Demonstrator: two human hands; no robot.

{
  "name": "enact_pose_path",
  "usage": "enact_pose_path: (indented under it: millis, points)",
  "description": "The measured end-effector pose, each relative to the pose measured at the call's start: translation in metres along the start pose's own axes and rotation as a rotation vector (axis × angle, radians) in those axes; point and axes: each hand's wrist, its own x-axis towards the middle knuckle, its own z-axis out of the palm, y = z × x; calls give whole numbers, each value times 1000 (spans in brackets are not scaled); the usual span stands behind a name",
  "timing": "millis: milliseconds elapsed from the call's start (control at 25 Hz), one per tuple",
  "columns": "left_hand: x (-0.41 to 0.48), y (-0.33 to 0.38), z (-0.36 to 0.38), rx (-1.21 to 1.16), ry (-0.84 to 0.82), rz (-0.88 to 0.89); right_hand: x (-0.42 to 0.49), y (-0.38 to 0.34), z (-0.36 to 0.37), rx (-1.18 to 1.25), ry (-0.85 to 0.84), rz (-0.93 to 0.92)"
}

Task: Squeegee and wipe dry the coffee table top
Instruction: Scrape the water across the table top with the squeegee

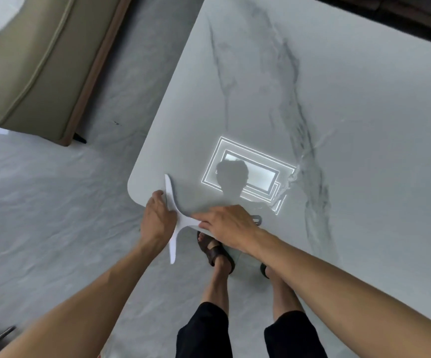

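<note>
Scanning from your left:
Sofa: the beige sofa [31, 63] sits far left, well apart from the table, with a strip of grey marbled floor [54, 202] between them.
Left hand: your left hand [157, 220] lies flat with fingers extended against the outer side of the blade, pressing rather than gripping.
Squeegee: the white squeegee [174, 215] straddles the table's near rounded corner; one blade end rests on the top, the other end hangs past the edge over the floor.
Right hand: your right hand [228, 224] is closed over the squeegee's handle, fingers pointing toward the blade; a small dark loop shows just past the knuckles.
Table edge: the rim runs under both hands, and your sandalled feet [217, 251] stand just off it.
Coffee table top: the pale grey-veined marble top [351, 112] stretches bare to the right and away from you, carrying only a ceiling light's reflection [255, 177] and your head's shadow.
</note>
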Motion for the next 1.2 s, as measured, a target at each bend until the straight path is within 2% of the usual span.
enact_pose_path:
  millis: [120, 240, 360, 480, 560, 680, 800, 880, 1040, 1200]
  points:
    - [-11, -12, 3, 58, -46, 129, -15, 20, 4, -2, 23, 92]
    - [-19, -2, 14, 71, -98, 289, -76, 73, -11, 8, 53, 255]
    - [-27, 21, 27, 72, -150, 320, -155, 124, -31, -49, 121, 406]
    - [-35, 40, 39, 89, -180, 323, -210, 149, -43, -127, 110, 541]
    - [-41, 47, 46, 88, -179, 343, -218, 144, -44, -40, 108, 535]
    - [-50, 50, 55, 35, -133, 319, -188, 117, -29, 88, 47, 360]
    - [-58, 49, 66, 65, -136, 295, -138, 87, 1, 52, -48, 166]
    - [-67, 54, 76, 69, -169, 259, -124, 85, 13, 10, -53, 110]
    - [-86, 75, 98, 63, -149, 320, -168, 138, 9, -12, -14, 171]
    - [-104, 108, 130, 157, -214, 285, -258, 217, -20, -29, 53, 368]
